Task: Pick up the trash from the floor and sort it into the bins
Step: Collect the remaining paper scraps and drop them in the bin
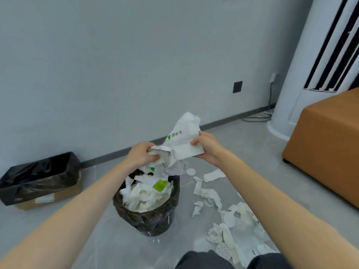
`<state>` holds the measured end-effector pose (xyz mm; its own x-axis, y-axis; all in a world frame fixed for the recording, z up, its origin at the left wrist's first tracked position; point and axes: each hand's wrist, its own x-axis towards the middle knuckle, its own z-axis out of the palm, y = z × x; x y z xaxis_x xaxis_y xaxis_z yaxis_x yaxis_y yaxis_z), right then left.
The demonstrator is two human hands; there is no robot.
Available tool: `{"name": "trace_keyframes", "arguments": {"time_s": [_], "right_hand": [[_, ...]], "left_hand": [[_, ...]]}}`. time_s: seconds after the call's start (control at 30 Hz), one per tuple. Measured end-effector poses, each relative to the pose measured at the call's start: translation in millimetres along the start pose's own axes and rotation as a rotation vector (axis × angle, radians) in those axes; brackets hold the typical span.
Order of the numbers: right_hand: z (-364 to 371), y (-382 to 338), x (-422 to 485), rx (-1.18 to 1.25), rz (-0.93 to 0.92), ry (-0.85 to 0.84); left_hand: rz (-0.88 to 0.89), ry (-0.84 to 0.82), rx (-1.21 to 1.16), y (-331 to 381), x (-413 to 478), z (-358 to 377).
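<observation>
Both my hands hold one crumpled white paper bag (183,136) with green print above the round black-lined bin (155,220). My left hand (142,155) grips the bag's crushed lower end. My right hand (206,147) pinches its flat white edge. The round bin is filled with white paper scraps and a green label. More torn white paper scraps (217,202) lie scattered on the floor to the bin's right, reaching to my knees.
A cardboard box bin lined with a black bag (41,177) stands against the wall at left. A brown ottoman (326,144) and a white standing air conditioner (318,74) are at right. Cables run along the baseboard.
</observation>
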<state>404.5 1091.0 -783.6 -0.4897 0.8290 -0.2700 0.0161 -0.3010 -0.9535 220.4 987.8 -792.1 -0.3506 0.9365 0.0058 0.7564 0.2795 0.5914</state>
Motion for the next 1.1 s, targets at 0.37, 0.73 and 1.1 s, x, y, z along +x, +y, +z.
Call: {"name": "trace_keyframes", "arguments": {"time_s": [0.37,0.73,1.1], "right_hand": [[76.1,92.2,48.7,-0.004,0.225,-0.095],[84.6,163.8,79.1,-0.583,0.180,-0.204],[49.4,169.1,78.7,-1.258,-0.251,-0.032]], "left_hand": [[-0.150,0.073,-0.133,-96.2,-14.5,33.6],[-0.095,-0.012,0.121,-140.4,-2.5,105.9],[-0.150,-0.207,0.463,-153.0,14.7,143.8]]}}
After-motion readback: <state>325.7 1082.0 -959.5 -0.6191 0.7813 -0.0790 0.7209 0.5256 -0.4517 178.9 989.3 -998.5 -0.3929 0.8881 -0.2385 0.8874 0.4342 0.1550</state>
